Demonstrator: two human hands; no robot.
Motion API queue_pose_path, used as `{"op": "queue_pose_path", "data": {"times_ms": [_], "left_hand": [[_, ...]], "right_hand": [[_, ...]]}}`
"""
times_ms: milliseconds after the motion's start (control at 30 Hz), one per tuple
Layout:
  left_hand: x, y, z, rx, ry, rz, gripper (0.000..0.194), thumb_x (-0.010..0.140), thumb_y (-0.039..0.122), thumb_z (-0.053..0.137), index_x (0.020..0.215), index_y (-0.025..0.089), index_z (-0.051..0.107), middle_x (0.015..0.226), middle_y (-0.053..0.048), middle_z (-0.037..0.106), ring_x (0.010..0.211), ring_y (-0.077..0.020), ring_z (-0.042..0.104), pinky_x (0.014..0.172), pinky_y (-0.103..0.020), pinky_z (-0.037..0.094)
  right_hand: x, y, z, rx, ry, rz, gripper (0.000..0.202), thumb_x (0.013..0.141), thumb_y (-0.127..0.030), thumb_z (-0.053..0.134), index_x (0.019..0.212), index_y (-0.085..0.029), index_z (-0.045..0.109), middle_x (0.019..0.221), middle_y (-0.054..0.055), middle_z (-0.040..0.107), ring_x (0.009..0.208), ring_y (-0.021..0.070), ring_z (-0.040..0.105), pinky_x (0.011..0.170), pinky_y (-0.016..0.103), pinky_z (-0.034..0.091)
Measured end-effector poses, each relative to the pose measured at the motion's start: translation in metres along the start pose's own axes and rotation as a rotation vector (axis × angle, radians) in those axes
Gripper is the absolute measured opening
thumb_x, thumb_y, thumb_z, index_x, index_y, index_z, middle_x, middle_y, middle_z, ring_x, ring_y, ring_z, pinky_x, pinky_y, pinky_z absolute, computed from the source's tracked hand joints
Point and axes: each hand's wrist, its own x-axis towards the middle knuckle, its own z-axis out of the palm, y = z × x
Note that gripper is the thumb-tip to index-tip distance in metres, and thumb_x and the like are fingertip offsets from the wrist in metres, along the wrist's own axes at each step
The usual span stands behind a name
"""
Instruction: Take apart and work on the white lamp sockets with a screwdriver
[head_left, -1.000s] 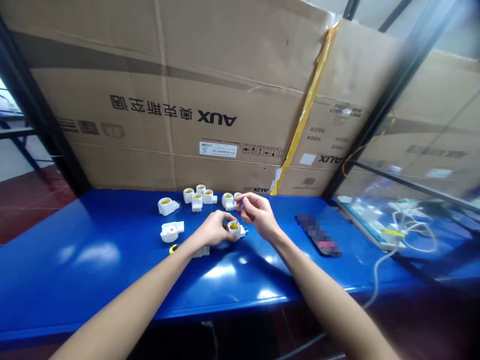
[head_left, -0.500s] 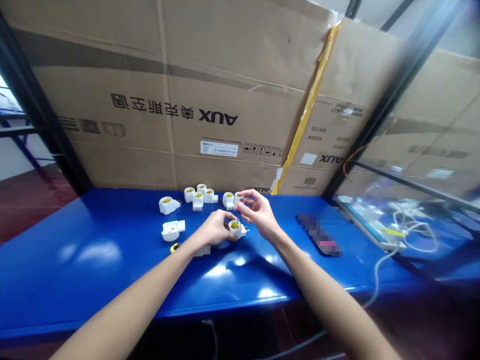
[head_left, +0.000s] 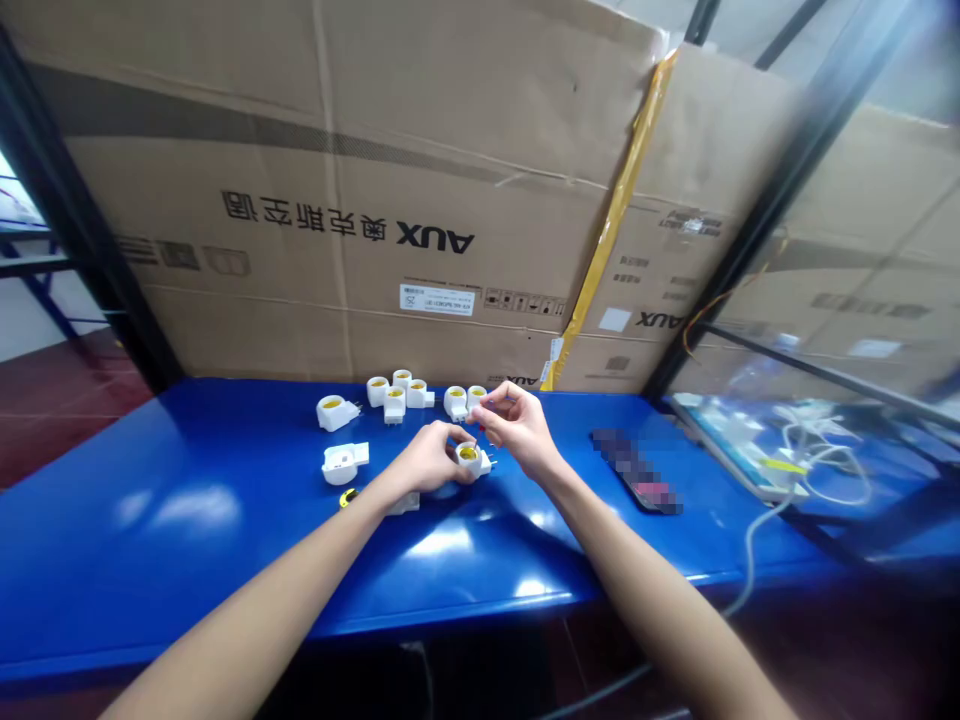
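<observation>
My left hand [head_left: 433, 458] grips a white plug-in socket [head_left: 469, 456] with a yellow inner ring, its prongs pointing right. Above its opening, my right hand [head_left: 517, 425] pinches a thin tool with a bit of red showing, its shaft angled down to the ring. Behind the hands stand several similar white sockets [head_left: 394, 404]. One more socket [head_left: 336, 411] sits apart on the left. Nearer lies a white part [head_left: 345, 462] with an open face. A small yellow and black item [head_left: 348, 498] and a pale part [head_left: 406, 503] are partly hidden by my left forearm.
The blue tabletop [head_left: 247, 560] is backed by large cardboard sheets [head_left: 480, 130]. A dark, pixelated phone-like object [head_left: 636, 470] lies to the right. Beyond the black frame post [head_left: 739, 250] are white cables [head_left: 825, 455] and a clear bottle [head_left: 765, 365].
Both hands stay nearly in place around the held socket. My right hand's fingers and the thin tool have shifted slightly. The camera view has moved a little.
</observation>
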Motion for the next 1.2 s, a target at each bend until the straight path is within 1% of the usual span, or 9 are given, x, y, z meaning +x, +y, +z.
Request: {"op": "queue_pose_path", "data": {"times_ms": [133,267,500,600,667,800,933,1033,1200], "left_hand": [[0.0,0.001,0.0,-0.011,-0.006,-0.009,0.051,0.061,0.024,0.086,0.11,0.013,0.083,0.086,-0.005,0.081,0.078,-0.0251,0.074,0.067,-0.03,0.052],[0.0,0.0,0.0,0.001,-0.011,-0.012,0.049,0.063,0.022,0.085,0.111,0.014,0.083,0.084,-0.004,0.081,0.076,-0.0244,0.074,0.066,-0.029,0.051],[0.001,-0.002,0.001,-0.009,-0.004,0.006,0.052,0.062,0.02,0.087,0.113,0.014,0.083,0.088,-0.005,0.083,0.079,-0.025,0.076,0.068,-0.03,0.053],[0.001,-0.002,0.002,-0.029,0.011,0.006,0.054,0.06,0.019,0.088,0.114,0.014,0.083,0.085,-0.004,0.082,0.078,-0.0247,0.075,0.066,-0.03,0.052],[0.001,-0.002,0.001,-0.042,0.051,-0.007,0.055,0.059,0.02,0.089,0.113,0.014,0.083,0.078,-0.002,0.079,0.072,-0.024,0.073,0.062,-0.029,0.05],[0.002,-0.002,-0.003,-0.097,0.099,0.014,0.044,0.063,0.028,0.089,0.104,0.017,0.081,0.079,-0.003,0.079,0.072,-0.0253,0.074,0.061,-0.031,0.051],[0.004,-0.001,-0.006,-0.181,0.175,0.099,0.053,0.066,0.031,0.091,0.116,0.016,0.077,0.099,-0.009,0.083,0.088,-0.0292,0.078,0.075,-0.037,0.06],[0.006,-0.001,-0.008,-0.261,0.271,0.173,0.077,0.066,0.033,0.095,0.136,0.016,0.068,0.11,-0.012,0.081,0.095,-0.0295,0.078,0.083,-0.042,0.062],[0.008,0.001,-0.003,-0.399,0.269,0.199,0.083,0.067,0.035,0.099,0.14,0.02,0.06,0.134,-0.017,0.075,0.105,-0.0296,0.079,0.093,-0.046,0.064]], "right_hand": [[0.003,-0.001,-0.007,-0.018,-0.116,-0.009,0.045,0.086,-0.058,0.087,0.108,-0.019,0.079,0.085,0.002,0.074,0.053,0.0076,0.045,0.049,0.025,0.033],[0.004,0.003,-0.008,0.034,-0.123,0.009,0.048,0.087,-0.058,0.087,0.116,-0.021,0.077,0.092,0.003,0.076,0.056,0.0092,0.049,0.05,0.025,0.036],[0.008,0.006,-0.008,0.105,0.037,-0.131,0.041,0.09,-0.059,0.085,0.108,-0.023,0.074,0.089,0.004,0.075,0.081,0.0188,0.068,0.076,0.033,0.056],[0.014,0.0,-0.02,0.162,0.109,-0.131,0.041,0.09,-0.059,0.083,0.11,-0.025,0.07,0.083,-0.001,0.065,0.07,0.0156,0.061,0.07,0.033,0.054],[0.017,-0.003,-0.03,0.029,0.078,-0.066,0.041,0.091,-0.058,0.081,0.113,-0.024,0.071,0.084,-0.002,0.063,0.064,0.0125,0.052,0.063,0.03,0.048],[0.017,-0.001,-0.046,-0.349,-0.136,0.193,0.057,0.083,-0.047,0.091,0.129,-0.019,0.072,0.099,0.002,0.073,0.083,0.0159,0.062,0.074,0.029,0.05],[0.016,0.007,-0.048,-0.345,-0.395,0.346,0.06,0.072,-0.041,0.098,0.122,-0.016,0.076,0.105,0.005,0.077,0.092,0.0198,0.067,0.08,0.03,0.05],[0.017,0.01,-0.044,-0.172,-0.387,0.31,0.052,0.064,-0.038,0.101,0.106,-0.018,0.077,0.104,0.003,0.078,0.093,0.0198,0.068,0.082,0.029,0.051],[0.021,0.012,-0.046,-0.052,-0.221,0.319,0.052,0.059,-0.038,0.103,0.099,-0.017,0.078,0.086,0.001,0.074,0.073,0.0142,0.061,0.067,0.026,0.045]]}}
